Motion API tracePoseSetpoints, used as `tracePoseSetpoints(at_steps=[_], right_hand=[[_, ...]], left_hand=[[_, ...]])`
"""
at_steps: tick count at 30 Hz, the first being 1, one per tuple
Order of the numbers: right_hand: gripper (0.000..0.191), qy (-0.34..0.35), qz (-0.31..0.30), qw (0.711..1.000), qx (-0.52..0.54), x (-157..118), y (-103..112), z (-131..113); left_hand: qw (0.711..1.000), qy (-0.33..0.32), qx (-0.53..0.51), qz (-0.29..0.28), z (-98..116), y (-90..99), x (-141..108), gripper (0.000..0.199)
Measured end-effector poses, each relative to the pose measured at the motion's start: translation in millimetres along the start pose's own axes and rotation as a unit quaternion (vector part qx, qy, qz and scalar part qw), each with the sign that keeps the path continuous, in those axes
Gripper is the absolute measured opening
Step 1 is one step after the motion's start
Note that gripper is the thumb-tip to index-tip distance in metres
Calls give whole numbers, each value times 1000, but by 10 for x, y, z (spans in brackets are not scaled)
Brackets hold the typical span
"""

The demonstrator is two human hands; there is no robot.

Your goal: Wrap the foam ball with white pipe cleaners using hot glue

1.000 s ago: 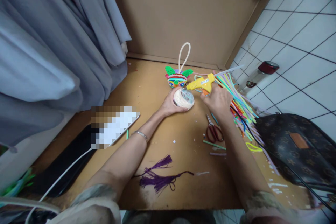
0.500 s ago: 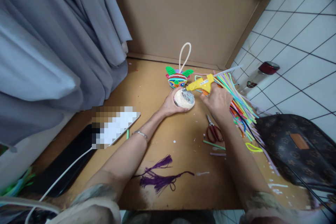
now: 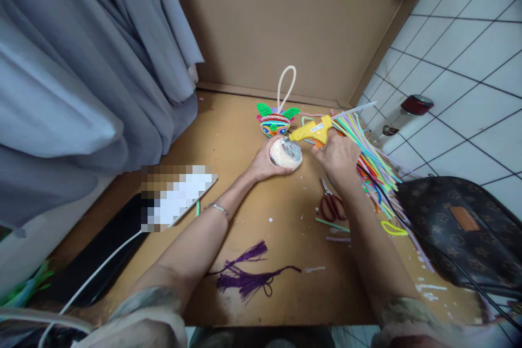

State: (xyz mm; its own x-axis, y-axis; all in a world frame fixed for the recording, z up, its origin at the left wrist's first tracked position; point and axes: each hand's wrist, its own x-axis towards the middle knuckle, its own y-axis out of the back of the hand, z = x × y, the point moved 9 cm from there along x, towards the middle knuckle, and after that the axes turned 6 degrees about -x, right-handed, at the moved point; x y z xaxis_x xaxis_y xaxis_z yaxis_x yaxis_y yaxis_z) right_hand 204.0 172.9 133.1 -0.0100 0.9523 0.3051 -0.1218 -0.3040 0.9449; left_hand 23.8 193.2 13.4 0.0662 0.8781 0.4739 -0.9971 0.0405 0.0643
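Note:
My left hand (image 3: 266, 163) is wrapped round a cream, round piece (image 3: 285, 159) that looks wound with fuzzy strands; its upper face is greyish and mottled. In my right hand (image 3: 339, 155) is a yellow glue gun (image 3: 312, 130), with a clear glue stick (image 3: 354, 110) poking out of its back. The gun's nozzle is at the upper rim of the cream piece; whether it touches I cannot tell. Just behind stands a colourful animal-head ornament (image 3: 275, 124) with green ears and a white loop (image 3: 287, 84).
Purple tassels (image 3: 247, 280) lie near the table's front. Red-handled scissors (image 3: 331, 204) rest by my right forearm. Many coloured pipe cleaners (image 3: 377, 168), a brown bag (image 3: 468, 234) and a red-capped bottle (image 3: 408, 114) are at right. A white device (image 3: 183, 198) and grey curtain (image 3: 134, 65) are at left.
Almost nothing differs. The whole view has shifted very slightly, while both hands, the glue gun and the cream piece keep the same positions relative to one another.

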Motion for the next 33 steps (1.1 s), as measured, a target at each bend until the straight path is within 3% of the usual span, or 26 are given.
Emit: tracePoseSetpoints(at_steps=[33], right_hand=[[41,0,-22,999,32,27,-43,14]], left_hand=[[1000,4,-4,-8,17,-25,1,101]])
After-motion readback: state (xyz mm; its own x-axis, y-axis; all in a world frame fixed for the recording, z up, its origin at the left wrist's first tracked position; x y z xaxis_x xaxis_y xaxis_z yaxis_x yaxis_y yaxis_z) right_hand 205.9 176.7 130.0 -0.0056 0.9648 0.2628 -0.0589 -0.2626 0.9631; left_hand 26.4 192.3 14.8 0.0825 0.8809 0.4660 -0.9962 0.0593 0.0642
